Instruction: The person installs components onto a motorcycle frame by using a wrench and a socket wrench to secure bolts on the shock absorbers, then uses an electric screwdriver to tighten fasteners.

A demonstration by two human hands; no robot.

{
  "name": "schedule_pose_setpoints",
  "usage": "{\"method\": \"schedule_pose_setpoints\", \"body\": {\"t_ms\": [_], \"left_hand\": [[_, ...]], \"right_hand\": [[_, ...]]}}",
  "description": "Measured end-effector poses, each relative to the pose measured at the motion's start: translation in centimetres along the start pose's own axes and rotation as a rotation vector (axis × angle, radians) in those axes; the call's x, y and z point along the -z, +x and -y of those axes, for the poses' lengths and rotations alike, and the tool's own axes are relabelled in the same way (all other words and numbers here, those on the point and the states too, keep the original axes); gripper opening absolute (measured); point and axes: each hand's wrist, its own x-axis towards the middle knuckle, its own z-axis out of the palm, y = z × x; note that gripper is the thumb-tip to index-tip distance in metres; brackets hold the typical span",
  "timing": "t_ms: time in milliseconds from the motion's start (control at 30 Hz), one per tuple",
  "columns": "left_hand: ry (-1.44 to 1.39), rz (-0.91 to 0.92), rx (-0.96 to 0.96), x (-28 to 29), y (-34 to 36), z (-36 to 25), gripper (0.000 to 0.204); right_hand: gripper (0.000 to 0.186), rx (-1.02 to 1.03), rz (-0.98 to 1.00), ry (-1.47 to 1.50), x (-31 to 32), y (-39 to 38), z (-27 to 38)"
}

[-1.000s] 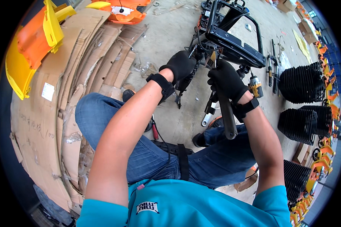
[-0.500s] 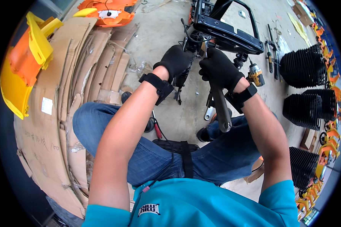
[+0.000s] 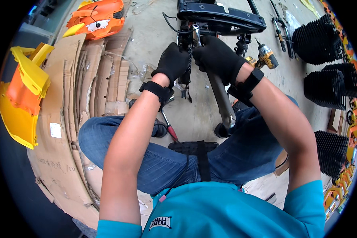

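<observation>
My right hand [image 3: 220, 59], in a black glove, is wrapped round a long grey wrench [image 3: 219, 93]. The wrench slants down toward my right knee, and its bright upper end [image 3: 196, 31] reaches the underside of a black metal frame [image 3: 222, 16]. Just left of it, my gloved left hand [image 3: 172, 62] is closed against a dark upright part [image 3: 185, 73] hanging below the frame. The left fingertips are hidden, so what they grip does not show. A black cable [image 3: 169, 25] loops out from the frame's left side.
A yellow-black power drill [image 3: 267, 55] lies right of the frame, by a black coil spring [image 3: 242, 45]. A red-handled tool [image 3: 171, 131] rests between my legs. Flattened cardboard [image 3: 53, 107] is stacked left, with orange-yellow plastic panels [image 3: 27, 91]. Black stacked parts [image 3: 325, 87] stand right.
The view has shifted, so the frame sits higher in the picture. The wrench's upper end now shows at the frame. Both hands sit slightly further left in the picture, still closed.
</observation>
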Motion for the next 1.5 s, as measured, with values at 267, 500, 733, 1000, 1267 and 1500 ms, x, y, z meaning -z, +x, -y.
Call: {"method": "schedule_pose_setpoints", "body": {"t_ms": [267,500,733,1000,1267,1500], "left_hand": [[-0.117,0.065,0.161,-0.8,0.2,0.0,0.042],[-0.108,0.102,0.152,-1.0,0.2,1.0,0.055],[0.006,0.127,-0.015,-1.6,-0.3,1.5,0.041],[-0.179,0.200,-0.041,-1.5,0.3,1.8,0.023],[0.265,0.156,-0.527,-1.0,0.6,4.2,0.017],[0.319,0.140,-0.495,0.1,0.5,4.6,0.011]], "right_hand": [[0.010,0.540,0.073,-0.458,0.6,-0.2,-1.3],[0.019,0.467,0.157,-0.383,0.6,-2.1,0.4],[0.019,0.193,0.298,-0.174,0.4,-2.5,1.0],[0.024,0.459,0.279,-0.339,0.6,-2.0,0.4],[0.024,0.521,0.110,-0.662,-0.3,-1.2,0.0],[0.008,0.962,0.044,-0.753,0.3,0.3,-0.8]]}}
